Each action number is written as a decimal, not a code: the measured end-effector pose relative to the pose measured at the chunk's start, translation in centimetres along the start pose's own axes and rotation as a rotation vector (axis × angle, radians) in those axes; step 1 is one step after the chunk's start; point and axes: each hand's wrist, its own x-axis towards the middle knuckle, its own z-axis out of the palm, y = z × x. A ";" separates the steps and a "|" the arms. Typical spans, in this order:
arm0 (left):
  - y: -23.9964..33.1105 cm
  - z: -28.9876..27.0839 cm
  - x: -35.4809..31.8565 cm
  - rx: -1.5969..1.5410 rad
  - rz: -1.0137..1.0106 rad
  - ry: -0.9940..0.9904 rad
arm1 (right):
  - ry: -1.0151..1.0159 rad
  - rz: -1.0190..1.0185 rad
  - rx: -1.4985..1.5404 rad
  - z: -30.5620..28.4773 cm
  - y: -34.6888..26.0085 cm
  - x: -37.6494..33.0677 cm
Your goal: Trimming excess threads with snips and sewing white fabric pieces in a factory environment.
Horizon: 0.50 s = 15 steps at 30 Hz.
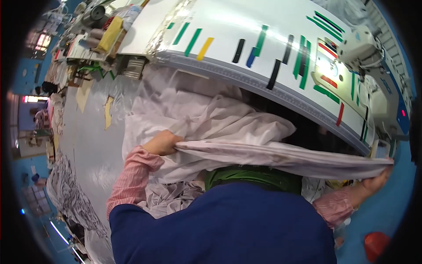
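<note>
A long folded band of pale pinkish-white cloth stretches taut across my lap between my two hands. My left hand is closed round its left end. At the far right end, my right hand grips the cloth, with part of the fingers hidden behind it. Beyond the band, a large heap of the same thin pale fabric hangs in loose folds below the table edge. Under the band a green cloth covers my lap.
Ahead is a white sewing table with strips of coloured tape and a measuring tape along its front edge. A white and blue sewing machine stands at its right. Grey crumpled fabric lies at my left, and a red object at lower right.
</note>
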 end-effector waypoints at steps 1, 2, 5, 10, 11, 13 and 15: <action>-1.5 -0.3 -1.3 0.000 0.013 0.153 | 0.053 0.001 -0.046 -1.0 -0.1 1.2; -2.7 -0.9 -2.3 0.014 -0.023 0.227 | 0.043 0.003 -0.028 -1.9 -0.5 2.2; -4.4 -3.6 -4.9 0.161 -0.346 0.693 | -0.064 -0.122 -0.207 -2.8 -2.0 3.9; -3.9 -2.0 -1.6 0.326 -0.157 0.987 | 0.025 0.063 -0.001 -1.8 -2.7 3.6; -3.9 0.0 0.3 0.345 -0.209 0.926 | 0.015 0.049 -0.005 -1.7 -2.2 3.2; -4.8 4.5 3.2 0.371 -0.178 0.815 | -0.012 0.011 -0.065 -1.9 -1.3 2.7; -6.6 8.4 4.6 0.315 -0.177 0.763 | -0.045 -0.072 -0.224 -2.6 -0.4 2.4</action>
